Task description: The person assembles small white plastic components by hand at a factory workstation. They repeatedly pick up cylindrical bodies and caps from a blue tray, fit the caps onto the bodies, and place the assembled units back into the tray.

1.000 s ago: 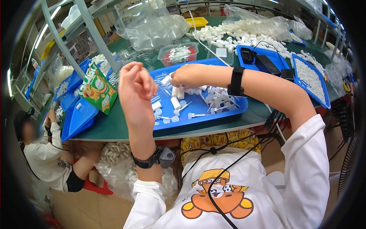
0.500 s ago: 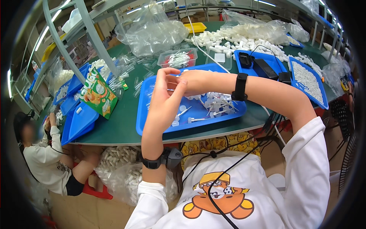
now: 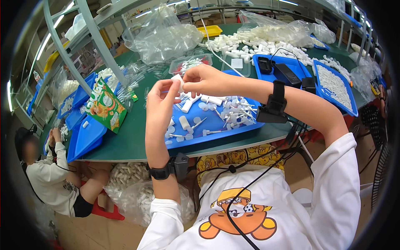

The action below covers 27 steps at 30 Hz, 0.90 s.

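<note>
Above the big blue tray, my left hand and my right hand meet at a small white plastic piece. Both hands are closed on it, fingertips pinching; the fingers partly cover it, so its full shape is hidden. Inside the tray lie white plastic tubes, one of them a short rounded tube below my left hand. To the right is a heap of white stemmed parts with round discs.
Behind the tray stands a clear box of small red and white parts. A green snack bag leans at left by stacked blue trays. White tubes are piled at the back. A co-worker sits at left.
My right hand has risen slightly and turned, and a white piece now shows between both hands' fingertips. My left hand has shifted a little left. Loose white tubes are now visible in the tray.
</note>
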{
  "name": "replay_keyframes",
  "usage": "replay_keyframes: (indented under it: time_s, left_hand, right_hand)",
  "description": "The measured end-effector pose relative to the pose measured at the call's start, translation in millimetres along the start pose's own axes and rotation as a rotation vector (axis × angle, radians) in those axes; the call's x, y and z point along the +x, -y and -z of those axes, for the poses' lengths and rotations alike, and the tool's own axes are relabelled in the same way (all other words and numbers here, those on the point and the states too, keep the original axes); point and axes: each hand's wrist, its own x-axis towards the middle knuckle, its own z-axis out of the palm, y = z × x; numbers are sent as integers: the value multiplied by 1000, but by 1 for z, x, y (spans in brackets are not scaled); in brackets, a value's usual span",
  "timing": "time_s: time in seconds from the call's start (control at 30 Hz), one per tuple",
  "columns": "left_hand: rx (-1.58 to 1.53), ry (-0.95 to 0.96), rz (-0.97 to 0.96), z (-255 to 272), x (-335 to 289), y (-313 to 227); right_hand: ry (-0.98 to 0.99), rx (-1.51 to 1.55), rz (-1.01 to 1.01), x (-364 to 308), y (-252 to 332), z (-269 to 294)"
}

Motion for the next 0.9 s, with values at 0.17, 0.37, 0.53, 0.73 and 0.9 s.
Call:
replay_keyframes:
  time_s: [0.17, 0.37, 0.53, 0.73, 0.9]
  left_hand:
    - [31, -38, -80, 6, 1, -3]
    - [-102, -237, -167, 17, 0, -4]
    - [-325, -45, -132, 13, -8, -18]
    - [-548, 69, 8, 6, -16, -30]
    - [-643, -4, -65, 7, -19, -24]
  right_hand:
    - [-18, 102, -94, -6, -2, -9]
    - [418, -380, 139, -24, -8, -31]
    - [496, -440, 126, -28, -3, -48]
    - [490, -496, 109, -33, -2, -47]
    - [201, -423, 245, -53, 5, -23]
